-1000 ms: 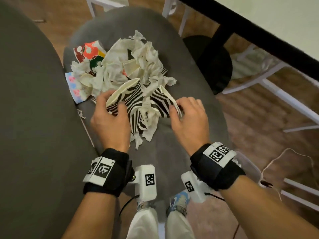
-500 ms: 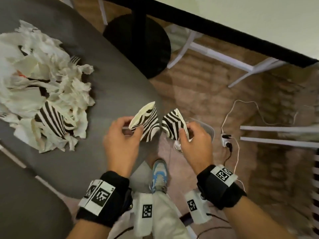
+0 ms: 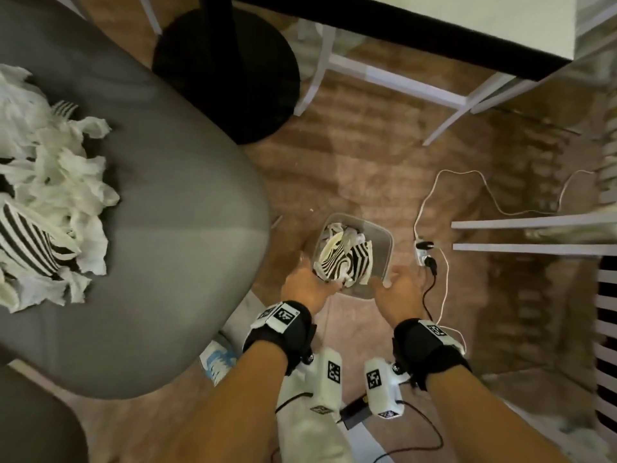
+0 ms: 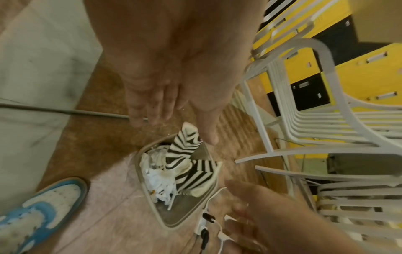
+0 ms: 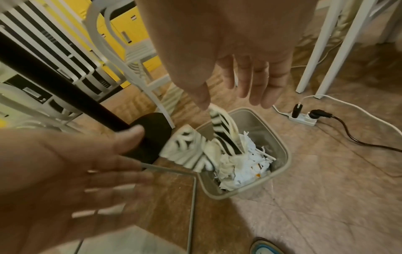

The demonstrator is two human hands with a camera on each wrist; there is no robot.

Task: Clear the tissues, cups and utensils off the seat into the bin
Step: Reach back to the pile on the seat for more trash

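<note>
Head view puts both hands low over the bin [image 3: 384, 243], which stands on the floor [image 3: 350, 168] just right of the seat [image 3: 167, 228]. The left hand [image 3: 305, 285] hangs over the bin's near left rim with fingers straight and relaxed, holding nothing; the left wrist view shows its fingers [image 4: 150, 106] pointing down, with the tip of a zebra-striped cup [image 4: 185, 146] right below the thumb. The right hand [image 3: 397, 289] sits at the near right rim, palm spread and empty; its fingers [image 5: 259, 82] hang loose above the bin in the right wrist view.

Two striped cups lie in the bin: the one under the left hand is tilted against the rim, and the other [image 4: 195, 177] lies beside it, both on top of crumpled white tissues [image 5: 237, 165]. Whether either cup touches a thumb cannot be told.

On the seat, well apart from the bin, a heap of white tissues [image 3: 56, 182] lies with another striped cup [image 3: 26, 238] half buried in it.

A power strip [image 5: 304, 118] with plugs and cords lies on the floor just right of the bin. A blue and white shoe [image 4: 37, 213] stands near the bin. White chairs [image 4: 326, 137] stand behind it.
</note>
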